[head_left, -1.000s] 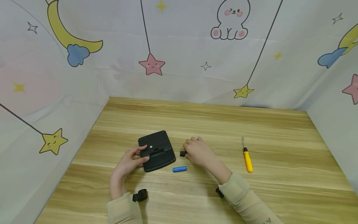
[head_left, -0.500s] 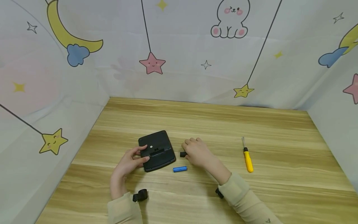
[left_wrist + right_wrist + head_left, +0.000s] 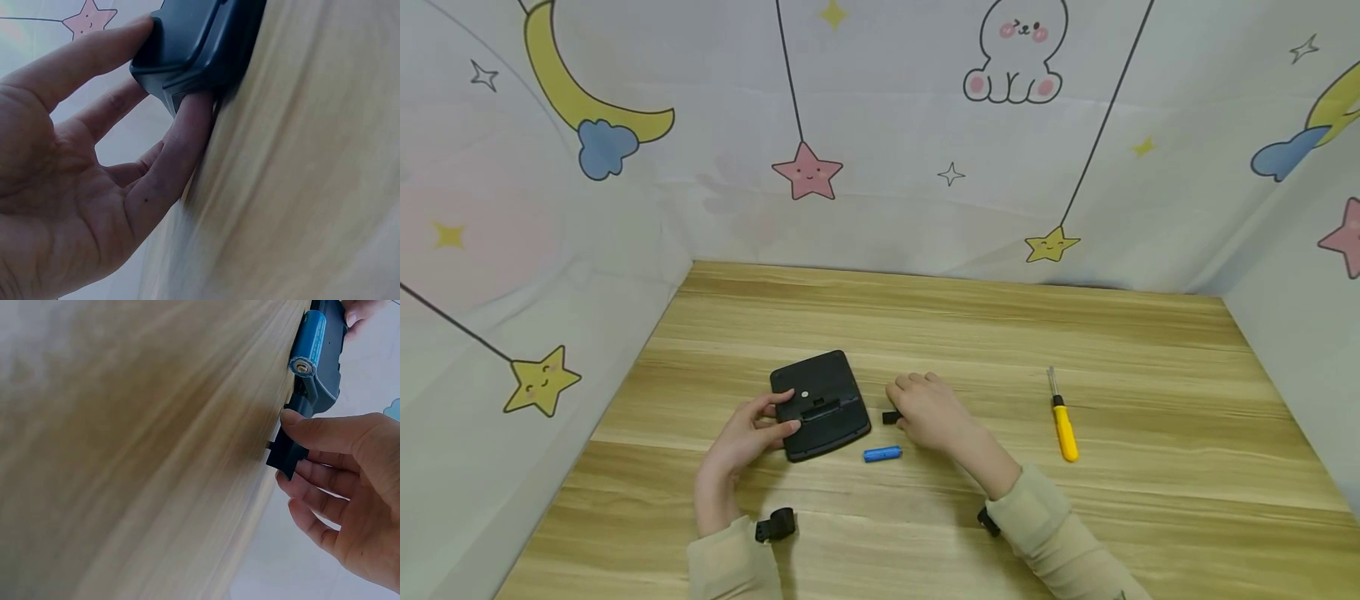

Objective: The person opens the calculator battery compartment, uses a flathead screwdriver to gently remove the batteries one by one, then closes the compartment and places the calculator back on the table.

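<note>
A flat black device with rounded corners lies back side up on the table, a long battery slot and a small pale round spot on its face. My left hand grips its left edge, thumb and one finger on the back; in the left wrist view another finger goes under the device. My right hand pinches a small black battery cover between thumb and fingers, just above or touching the table. Between the hands, nearer to me, lies a blue battery.
A screwdriver with a yellow handle lies to the right of my right hand. The wood-patterned table ends at a printed cloth backdrop behind and on both sides. Each wrist wears a small black camera.
My right hand has shifted very slightly toward me and to the left with the battery cover. My left hand, the device, the battery and the screwdriver have stayed put.
</note>
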Motion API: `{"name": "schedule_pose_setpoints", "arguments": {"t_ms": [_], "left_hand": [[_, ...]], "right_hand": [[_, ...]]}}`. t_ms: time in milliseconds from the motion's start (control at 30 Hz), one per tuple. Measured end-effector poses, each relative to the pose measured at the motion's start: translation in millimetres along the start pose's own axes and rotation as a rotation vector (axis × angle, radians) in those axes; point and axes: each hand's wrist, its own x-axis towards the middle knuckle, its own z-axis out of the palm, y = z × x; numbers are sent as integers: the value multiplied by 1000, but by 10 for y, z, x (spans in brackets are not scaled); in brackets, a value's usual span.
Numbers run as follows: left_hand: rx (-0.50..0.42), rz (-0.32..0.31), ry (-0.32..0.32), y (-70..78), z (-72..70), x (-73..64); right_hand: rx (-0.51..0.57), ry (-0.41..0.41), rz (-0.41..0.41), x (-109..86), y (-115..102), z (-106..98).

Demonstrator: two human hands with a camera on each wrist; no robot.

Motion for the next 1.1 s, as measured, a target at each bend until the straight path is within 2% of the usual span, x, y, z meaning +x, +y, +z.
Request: {"name": "schedule_pose_setpoints", "arguments": {"t_ms": [567, 1100], "left_hand": [[-16, -1, -5, -15, -9, -12], [-4, 15, -15, -10, -13, 3]], "right_hand": [[28, 49, -7, -4, -15, 23], [22, 120, -41, 54, -108, -128]]}}
